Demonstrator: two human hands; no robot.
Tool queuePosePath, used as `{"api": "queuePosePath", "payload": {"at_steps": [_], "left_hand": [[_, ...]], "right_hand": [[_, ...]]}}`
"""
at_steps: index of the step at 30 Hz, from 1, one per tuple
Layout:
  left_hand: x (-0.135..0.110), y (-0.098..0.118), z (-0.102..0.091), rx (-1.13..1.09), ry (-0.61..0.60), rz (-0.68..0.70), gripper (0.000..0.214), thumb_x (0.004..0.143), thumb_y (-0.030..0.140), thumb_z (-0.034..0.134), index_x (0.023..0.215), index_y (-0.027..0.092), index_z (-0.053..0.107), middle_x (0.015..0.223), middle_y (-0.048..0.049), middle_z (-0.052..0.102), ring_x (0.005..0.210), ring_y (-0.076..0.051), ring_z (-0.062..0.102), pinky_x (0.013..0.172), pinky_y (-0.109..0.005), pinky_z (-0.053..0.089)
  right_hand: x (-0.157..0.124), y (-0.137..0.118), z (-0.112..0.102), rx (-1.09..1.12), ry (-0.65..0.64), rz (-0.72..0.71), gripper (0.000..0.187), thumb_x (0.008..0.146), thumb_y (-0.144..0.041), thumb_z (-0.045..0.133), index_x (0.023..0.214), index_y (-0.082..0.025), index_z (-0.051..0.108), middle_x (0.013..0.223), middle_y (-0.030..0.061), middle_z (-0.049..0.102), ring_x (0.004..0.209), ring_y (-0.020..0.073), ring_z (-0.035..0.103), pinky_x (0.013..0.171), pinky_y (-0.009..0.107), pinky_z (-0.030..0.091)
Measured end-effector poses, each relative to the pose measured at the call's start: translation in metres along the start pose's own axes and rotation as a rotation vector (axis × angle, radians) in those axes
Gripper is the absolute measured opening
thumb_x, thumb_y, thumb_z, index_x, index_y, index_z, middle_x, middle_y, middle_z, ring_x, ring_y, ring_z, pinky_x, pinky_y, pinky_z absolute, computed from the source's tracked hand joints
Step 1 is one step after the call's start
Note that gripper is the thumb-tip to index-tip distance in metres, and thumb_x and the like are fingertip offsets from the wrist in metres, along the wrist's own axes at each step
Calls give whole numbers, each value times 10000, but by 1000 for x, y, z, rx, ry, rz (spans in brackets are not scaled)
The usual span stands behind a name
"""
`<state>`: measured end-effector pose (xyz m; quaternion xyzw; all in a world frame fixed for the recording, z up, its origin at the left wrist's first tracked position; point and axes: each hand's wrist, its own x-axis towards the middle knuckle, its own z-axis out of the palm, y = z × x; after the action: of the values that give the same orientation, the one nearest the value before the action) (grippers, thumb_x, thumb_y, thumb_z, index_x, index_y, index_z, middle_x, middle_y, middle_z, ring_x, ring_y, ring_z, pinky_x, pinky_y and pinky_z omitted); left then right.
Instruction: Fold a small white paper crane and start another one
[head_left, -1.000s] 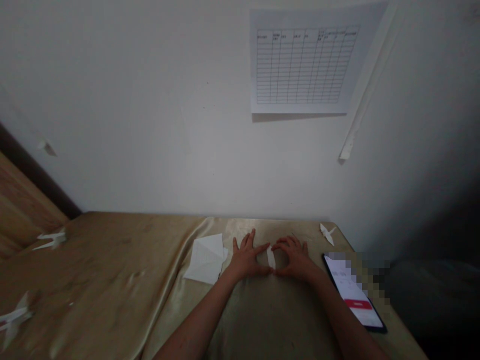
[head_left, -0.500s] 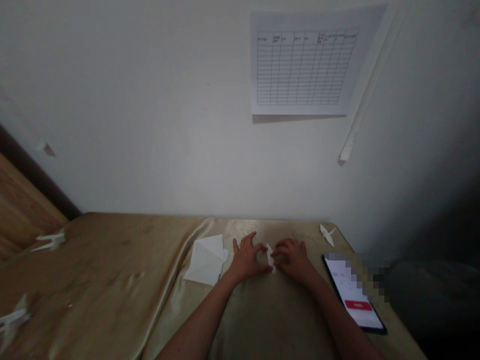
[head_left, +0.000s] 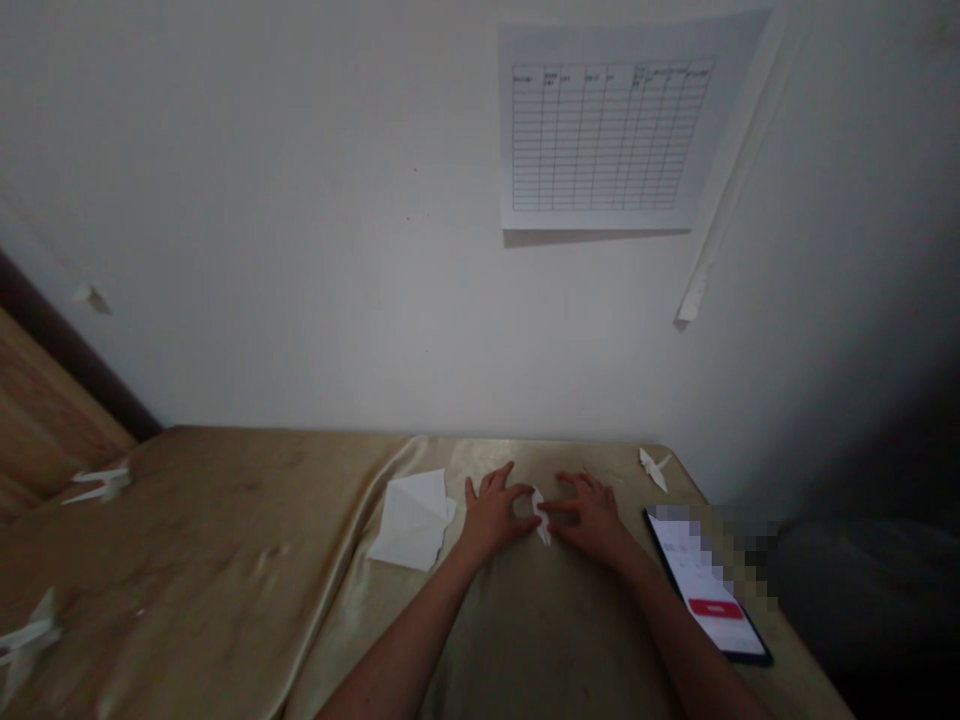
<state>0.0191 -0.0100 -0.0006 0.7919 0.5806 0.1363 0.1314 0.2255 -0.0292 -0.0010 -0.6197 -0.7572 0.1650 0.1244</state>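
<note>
A small, narrow piece of folded white paper (head_left: 542, 534) lies on the cloth between my hands. My left hand (head_left: 493, 516) curves around its left side, thumb and index finger pressed against it and the other fingers spread. From the right, my right hand (head_left: 596, 520) holds the same paper, with its index fingertip on the middle and the thumb near the lower end. Fingertips cover part of the folds. Left of my left hand rest white paper sheets (head_left: 411, 520), creased and overlapping.
A folded paper bird (head_left: 654, 469) lies at the back right corner, above a phone (head_left: 724, 632) with a lit screen. More folded paper shapes (head_left: 105, 484) sit at the far left. Gold cloth (head_left: 225, 560) covers the table, which meets a wall bearing a printed chart (head_left: 607, 140).
My right hand has shifted slightly, its index finger now straighter and reaching across the folded paper while the other fingers lift away. My left hand stays nearly in place.
</note>
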Motion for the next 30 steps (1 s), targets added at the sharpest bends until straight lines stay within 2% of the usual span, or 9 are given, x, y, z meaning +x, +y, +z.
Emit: {"api": "queuePosePath", "payload": {"at_steps": [4, 9, 13, 16, 20, 24, 26, 30], "left_hand": [[1, -1, 2, -1, -3, 6, 529, 734, 565, 727, 1236, 466, 593, 1600, 13, 295, 1454, -326, 276, 1142, -710, 52], [0, -3, 4, -12, 10, -18, 620, 705, 569, 736, 1258, 344, 566, 1586, -64, 310, 1455, -327, 283, 1165, -672, 59], [-1, -5, 3, -38, 8, -2, 544, 696, 541, 760, 1178, 342, 605, 1571, -63, 329, 1458, -317, 280, 1167, -661, 54], [-3, -3, 2, -52, 9, 6, 450, 734, 496, 746, 1152, 369, 638, 1567, -53, 335, 1460, -302, 277, 1166, -657, 48], [-6, 1, 0, -56, 12, 20, 383, 790, 460, 699, 1166, 402, 652, 1558, -46, 351, 1455, -302, 287, 1158, -675, 34], [-9, 5, -2, -39, -11, 30, 437, 796, 511, 680, 1220, 417, 630, 1573, -47, 324, 1460, -321, 270, 1153, -690, 26], [-9, 5, -1, -31, -16, 37, 513, 757, 559, 703, 1241, 414, 615, 1586, -57, 299, 1464, -338, 255, 1144, -707, 23], [-10, 8, 3, -27, -8, 37, 635, 684, 609, 742, 1258, 372, 606, 1598, -89, 266, 1462, -367, 247, 1136, -719, 26]], "right_hand": [[1, -4, 2, -41, -24, 32, 480, 801, -469, 659, 1267, -534, 564, 1582, -25, 293, 1476, 384, 133, 1114, 693, 81], [6, -4, 7, -122, -41, 30, 618, 807, -444, 660, 1370, -553, 431, 1617, -4, 225, 1487, 403, 92, 1096, 729, 54], [5, -3, 11, -155, -16, 8, 634, 837, -462, 628, 1412, -541, 374, 1623, 4, 210, 1493, 396, 68, 1098, 730, 28], [4, -3, 14, -150, 24, 12, 593, 847, -543, 599, 1406, -522, 402, 1623, 17, 201, 1492, 396, 61, 1093, 738, 12], [3, -4, 17, -135, 108, 26, 568, 840, -644, 558, 1365, -435, 499, 1601, 49, 237, 1481, 382, 99, 1107, 723, 32], [6, -5, 21, -132, 169, 24, 381, 954, -443, 446, 1319, -388, 545, 1528, 60, 354, 1450, 313, 201, 1127, 671, 117], [8, -5, 22, -133, 188, 34, 356, 968, -363, 423, 1295, -390, 563, 1487, 60, 402, 1428, 296, 242, 1127, 659, 135], [10, -4, 21, -111, 214, 36, 338, 937, -358, 499, 1260, -367, 598, 1454, 70, 437, 1395, 306, 289, 1127, 651, 155]]}}
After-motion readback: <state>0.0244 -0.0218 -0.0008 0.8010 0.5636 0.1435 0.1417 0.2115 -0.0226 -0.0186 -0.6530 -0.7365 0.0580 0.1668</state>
